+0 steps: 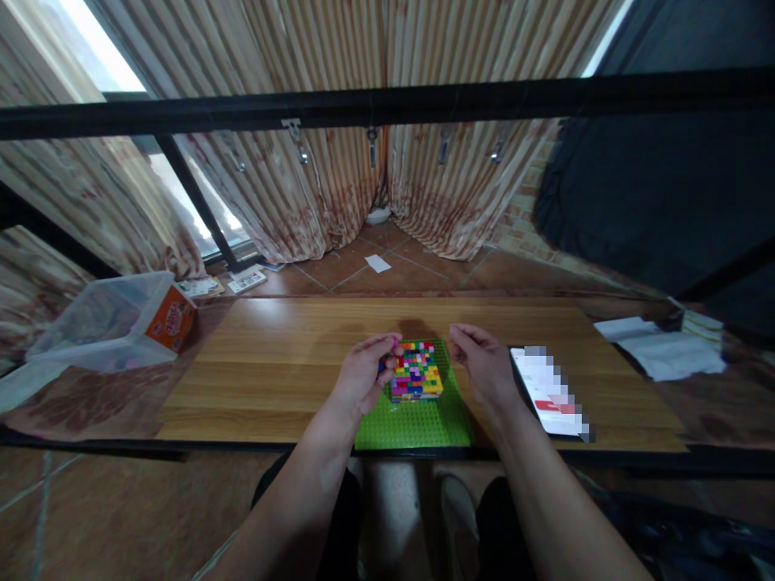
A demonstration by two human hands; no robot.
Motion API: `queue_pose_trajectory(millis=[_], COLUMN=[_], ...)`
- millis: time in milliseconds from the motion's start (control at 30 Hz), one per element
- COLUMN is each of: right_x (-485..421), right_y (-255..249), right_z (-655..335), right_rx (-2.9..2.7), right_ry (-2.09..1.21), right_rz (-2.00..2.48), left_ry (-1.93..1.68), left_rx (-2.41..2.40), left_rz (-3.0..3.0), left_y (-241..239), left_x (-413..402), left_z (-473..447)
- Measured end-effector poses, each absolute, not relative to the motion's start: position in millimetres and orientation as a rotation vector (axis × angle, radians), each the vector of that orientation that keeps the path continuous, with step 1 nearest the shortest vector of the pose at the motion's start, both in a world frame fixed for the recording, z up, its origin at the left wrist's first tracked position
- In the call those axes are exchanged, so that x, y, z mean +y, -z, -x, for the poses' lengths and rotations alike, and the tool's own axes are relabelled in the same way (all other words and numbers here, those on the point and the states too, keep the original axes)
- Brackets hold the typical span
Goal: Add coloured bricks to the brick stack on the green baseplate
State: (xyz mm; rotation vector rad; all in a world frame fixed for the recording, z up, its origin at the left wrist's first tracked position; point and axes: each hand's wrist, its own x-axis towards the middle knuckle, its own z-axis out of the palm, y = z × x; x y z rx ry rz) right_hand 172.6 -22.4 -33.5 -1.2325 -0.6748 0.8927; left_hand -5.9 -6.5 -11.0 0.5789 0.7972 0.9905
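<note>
A block of many-coloured toy bricks [417, 373] stands on a green studded baseplate [412, 428]. My left hand [363, 371] is at the block's left side, its fingers closed. A small pink brick [396, 340] shows at the thumb and fingertips, and something dark blue, probably another brick, shows lower among the fingers. To the right of the block, above the baseplate's edge, my right hand [481, 359] is closed with thumb and forefinger pinched together. Whatever may be between those fingertips is too small to make out.
The baseplate lies at the near edge of a wooden table [266, 371]. A phone [548, 395] with a lit screen lies right of my right hand. Beyond the table are a clear plastic bin [109, 315] at left and white papers [666, 347] at right. A black bar [339, 109] crosses ahead.
</note>
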Motion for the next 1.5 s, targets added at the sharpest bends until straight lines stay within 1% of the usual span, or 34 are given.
queue_pose_trajectory(millis=[100,233,567,733,1033,1500], right_x=[-26.7,-33.4,-38.2,-40.8,-40.8,-39.8], right_y=[29.0,27.7,31.2,27.3,27.7,29.7], right_z=[-162.0,-151.9,-141.9,-138.3,-137.7,-138.6], right_rx=[-0.873,-1.052,-1.263,-1.287,-1.308,-1.281], right_ry=[-0.835,-0.858,-0.879,-0.911,-0.796,-0.777], right_rz=[1.219,1.189,1.046,1.089,1.098,1.130], left_ry=[-0.984,-0.973,-0.876,-0.857,-0.867,-0.815], left_rx=[0.801,0.797,0.764,0.781,0.841,0.810], left_rz=[-0.618,-0.642,-0.676,-0.730,-0.826,-0.827], left_y=[11.9,12.5,11.3,12.1,9.9,10.9], left_x=[-7.7,-8.4,-10.3,-11.9,-14.8,-13.8], left_z=[3.5,1.9,-0.6,-2.0,-4.8,-3.1])
